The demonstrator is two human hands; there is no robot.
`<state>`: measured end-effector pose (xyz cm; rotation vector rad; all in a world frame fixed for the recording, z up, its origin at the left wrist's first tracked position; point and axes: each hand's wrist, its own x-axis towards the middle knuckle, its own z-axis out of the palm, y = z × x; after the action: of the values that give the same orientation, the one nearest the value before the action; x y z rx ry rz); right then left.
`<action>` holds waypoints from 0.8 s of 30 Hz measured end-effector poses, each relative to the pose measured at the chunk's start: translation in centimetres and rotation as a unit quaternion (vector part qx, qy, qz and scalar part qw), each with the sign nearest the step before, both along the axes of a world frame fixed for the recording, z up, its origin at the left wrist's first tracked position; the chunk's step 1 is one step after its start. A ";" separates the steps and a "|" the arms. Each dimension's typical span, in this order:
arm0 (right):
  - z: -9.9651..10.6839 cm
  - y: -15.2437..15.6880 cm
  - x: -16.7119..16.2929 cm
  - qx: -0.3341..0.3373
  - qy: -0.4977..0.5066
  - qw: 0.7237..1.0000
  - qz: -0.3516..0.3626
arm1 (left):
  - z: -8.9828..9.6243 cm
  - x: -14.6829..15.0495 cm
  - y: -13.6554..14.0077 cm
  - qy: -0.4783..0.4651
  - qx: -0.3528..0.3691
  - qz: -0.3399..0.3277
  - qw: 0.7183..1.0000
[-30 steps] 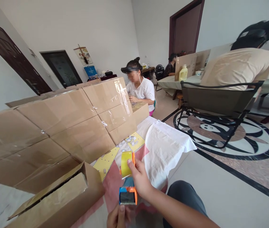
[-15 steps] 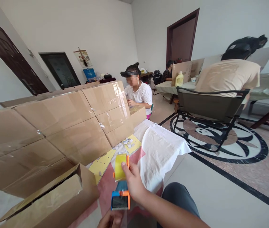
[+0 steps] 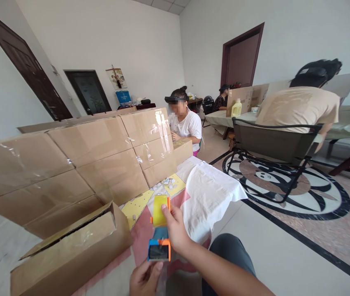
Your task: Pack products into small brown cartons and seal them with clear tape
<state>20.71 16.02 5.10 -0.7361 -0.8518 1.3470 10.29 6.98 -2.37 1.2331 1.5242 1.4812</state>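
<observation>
My right hand [image 3: 176, 230] is wrapped around a tape dispenser [image 3: 159, 246] with a blue and orange frame. Its thumb presses on the yellow roll of tape [image 3: 160, 209]. Just below the dispenser's dark front end, my left hand [image 3: 145, 277] is closed, with thumb and fingers pinched at what looks like the loose end of the tape. A long cardboard box [image 3: 79, 255] lies to the left of both hands, its top flaps not lying fully flat. Beneath the hands is a table cloth [image 3: 142, 234] with pink and yellow patches.
Stacked, taped cardboard boxes [image 3: 110, 154] form a wall behind the long box. Small pale pieces [image 3: 170, 182] lie on the cloth. A white cloth [image 3: 208, 185] hangs over the table edge. Across from me sits a person [image 3: 187, 123]; a folding chair [image 3: 273, 142] stands right.
My head view has tilted up slightly and shifted. My left hand has come further into view beneath the dispenser. My right hand keeps its hold.
</observation>
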 end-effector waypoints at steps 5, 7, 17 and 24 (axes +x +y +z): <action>-0.5 0.0 -0.4 0.015 -0.003 1.000 0.004 | 0.0 -0.4 -0.2 0.044 0.038 -0.010 0.998; -0.4 -0.1 -0.4 0.024 -0.020 1.000 -0.002 | -0.1 -0.5 -0.3 0.052 0.039 -0.006 0.998; 1.6 -0.2 -0.2 -0.054 0.071 0.995 0.056 | 2.0 -0.4 -0.8 0.058 0.023 -0.060 0.996; 1.8 2.1 3.8 -0.156 0.106 0.963 0.193 | 2.2 0.3 -2.5 0.187 0.062 -0.137 0.971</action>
<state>24.47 18.14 6.93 -0.6682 -0.6362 1.9046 10.60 4.52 -0.15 1.7990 1.4321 1.2261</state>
